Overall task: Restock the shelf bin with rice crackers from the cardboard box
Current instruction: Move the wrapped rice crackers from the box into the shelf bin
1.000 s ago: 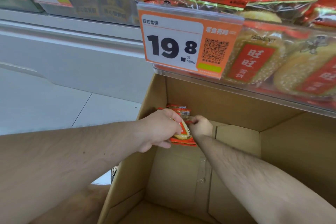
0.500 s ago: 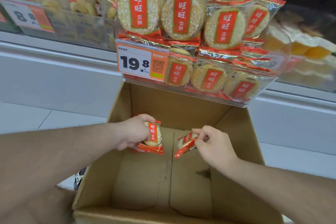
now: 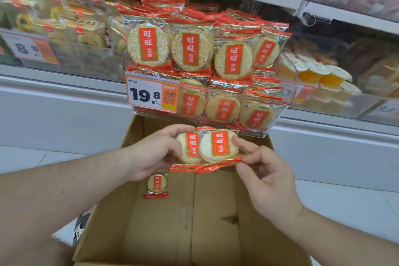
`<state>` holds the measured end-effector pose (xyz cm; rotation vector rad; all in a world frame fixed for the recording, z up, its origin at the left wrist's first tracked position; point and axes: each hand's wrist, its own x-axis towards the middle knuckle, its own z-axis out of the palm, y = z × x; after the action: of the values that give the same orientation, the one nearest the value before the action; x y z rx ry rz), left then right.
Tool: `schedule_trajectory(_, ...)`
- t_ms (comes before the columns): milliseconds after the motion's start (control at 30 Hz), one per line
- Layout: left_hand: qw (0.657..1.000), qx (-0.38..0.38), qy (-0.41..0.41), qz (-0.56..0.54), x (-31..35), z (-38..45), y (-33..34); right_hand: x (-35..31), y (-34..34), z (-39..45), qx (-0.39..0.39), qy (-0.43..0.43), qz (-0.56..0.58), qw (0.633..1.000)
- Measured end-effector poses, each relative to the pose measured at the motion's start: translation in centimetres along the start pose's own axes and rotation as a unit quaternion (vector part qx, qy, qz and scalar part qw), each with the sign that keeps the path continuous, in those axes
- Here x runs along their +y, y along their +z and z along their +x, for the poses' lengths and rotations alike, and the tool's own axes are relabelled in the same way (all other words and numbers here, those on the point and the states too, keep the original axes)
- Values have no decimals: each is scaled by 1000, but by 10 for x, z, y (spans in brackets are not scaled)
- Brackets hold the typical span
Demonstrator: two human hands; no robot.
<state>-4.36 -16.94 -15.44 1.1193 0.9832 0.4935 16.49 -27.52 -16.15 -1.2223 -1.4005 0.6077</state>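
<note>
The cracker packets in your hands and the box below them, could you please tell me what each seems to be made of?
Cracker packets: apparently thin glossy plastic film, clear over the cracker, with shiny red crimped ends that glint.
Box: plain brown corrugated cardboard, matte, with folded flaps and a centre seam.

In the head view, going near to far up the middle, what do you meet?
Cardboard box floor → loose cracker packet lying in the box → cracker packets held by left hand and right hand → price tag → shelf bin of crackers.
</note>
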Motion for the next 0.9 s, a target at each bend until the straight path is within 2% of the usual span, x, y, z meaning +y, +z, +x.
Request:
schedule_trajectory(167,996,-53,70,13,15,-8,1,5,-6,5,-26,-66,-27,997)
schedule_trajectory(467,989,-33,146,13,23,-1,16,6,-11,16,-61,-194,-145,968)
schedule_trajectory(567,985,-21,172,0,27,2,21,5,-14,27,-94,-220,-179,954)
schedule_trajectory(667,980,-24,192,47,35,2,22,2,-22,38,-138,-225,-199,944)
schedule_trajectory(733,972,-17,210,105,43,3,21,-5,-28,42,-124,-241,-220,937)
schedule_trajectory(800,956,-22,237,169,52,1,20,-18,-33,48,-67,-253,-234,936)
schedule_trajectory(867,940,-29,261,219,62,-6,23,-34,-37,60,-23,-242,-263,934)
schedule_trajectory(900,926,-28,274,257,67,-8,24,-42,-38,67,-26,-221,-285,933)
